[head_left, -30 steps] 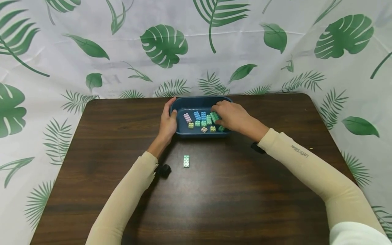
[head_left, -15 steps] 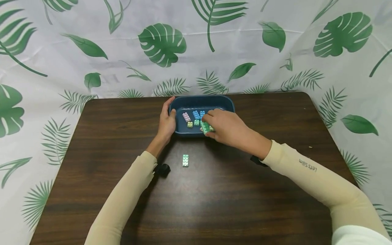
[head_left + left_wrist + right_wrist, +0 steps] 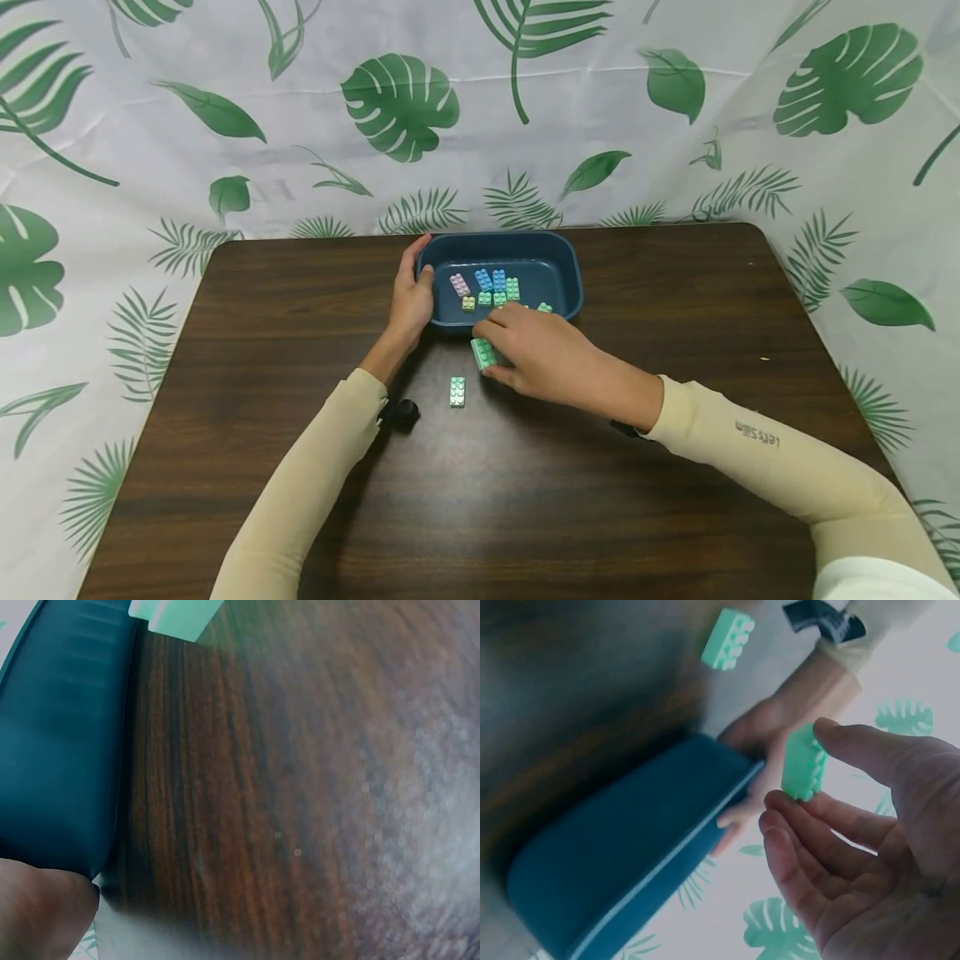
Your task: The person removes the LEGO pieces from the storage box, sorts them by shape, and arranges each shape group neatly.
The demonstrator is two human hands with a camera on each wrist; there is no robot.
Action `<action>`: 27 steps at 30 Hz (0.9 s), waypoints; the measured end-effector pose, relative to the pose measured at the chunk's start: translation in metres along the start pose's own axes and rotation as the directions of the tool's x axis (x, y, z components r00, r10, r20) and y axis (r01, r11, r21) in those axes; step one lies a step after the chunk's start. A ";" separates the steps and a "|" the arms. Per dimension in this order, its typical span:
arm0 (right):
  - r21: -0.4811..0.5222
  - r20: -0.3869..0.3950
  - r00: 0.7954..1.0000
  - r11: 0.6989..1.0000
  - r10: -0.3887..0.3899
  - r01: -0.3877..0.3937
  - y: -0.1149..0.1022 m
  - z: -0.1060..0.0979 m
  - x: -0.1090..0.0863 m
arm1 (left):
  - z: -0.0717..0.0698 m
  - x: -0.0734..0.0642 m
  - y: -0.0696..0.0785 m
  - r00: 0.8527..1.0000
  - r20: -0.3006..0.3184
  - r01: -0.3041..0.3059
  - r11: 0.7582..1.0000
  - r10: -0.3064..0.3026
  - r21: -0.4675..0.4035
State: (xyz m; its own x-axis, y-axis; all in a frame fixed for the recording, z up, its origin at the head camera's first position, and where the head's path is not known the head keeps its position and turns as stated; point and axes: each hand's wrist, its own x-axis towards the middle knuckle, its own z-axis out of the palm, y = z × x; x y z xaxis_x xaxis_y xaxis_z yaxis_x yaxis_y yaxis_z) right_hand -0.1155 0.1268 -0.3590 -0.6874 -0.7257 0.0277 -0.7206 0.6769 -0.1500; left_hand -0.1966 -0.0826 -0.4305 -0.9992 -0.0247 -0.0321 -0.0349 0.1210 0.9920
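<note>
My right hand (image 3: 543,354) pinches a green building brick (image 3: 483,353) between thumb and fingertips, just in front of a dark blue bin (image 3: 507,327). In the right wrist view this brick (image 3: 803,763) shows studs along one side. The left hand (image 3: 411,300) grips the bin's left end, its thumb over the rim. Only a fingertip (image 3: 46,909) of it appears in the left wrist view, against the bin's end. On the table below the bin lies a pale green brick (image 3: 457,392), studs up.
Inside the bin are several bricks, among them a pink brick (image 3: 460,285), a blue brick (image 3: 482,280) and a small yellow brick (image 3: 468,302). My right hand hides others. The dark wooden table (image 3: 480,500) ends at a leaf-patterned white cloth (image 3: 300,125).
My right hand has lifted the green brick out of the bin and brought it toward me and to the left. The left hand stays on the bin.
</note>
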 end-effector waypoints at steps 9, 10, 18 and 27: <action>0.068 -0.008 0.999 0.997 -0.035 0.035 -0.012 0.024 -0.005 | -0.002 0.013 -0.019 1.000 -0.002 -0.005 1.000 0.005 -0.005; 0.073 -0.007 0.999 0.997 -0.035 0.036 -0.013 0.027 -0.006 | -0.002 0.016 -0.023 1.000 -0.003 -0.008 1.000 0.008 -0.007; 0.101 0.090 0.995 0.994 0.033 -0.042 -0.015 0.042 -0.008 | 0.000 0.019 -0.036 1.000 -0.015 -0.028 1.000 0.028 0.004; 0.054 0.154 0.985 0.995 0.079 -0.088 -0.014 0.058 -0.006 | -0.001 0.020 -0.035 0.999 -0.029 -0.030 0.998 0.032 0.048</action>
State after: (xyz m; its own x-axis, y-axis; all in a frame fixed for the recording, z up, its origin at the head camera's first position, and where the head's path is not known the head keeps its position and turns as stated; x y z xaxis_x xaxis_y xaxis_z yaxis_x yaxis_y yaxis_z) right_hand -0.0962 0.1141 -0.4140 -0.7201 -0.6802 -0.1371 -0.6511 0.7307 -0.2053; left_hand -0.2156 -0.0883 -0.4654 -0.9988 -0.0499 0.0028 -0.0057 0.1696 0.9855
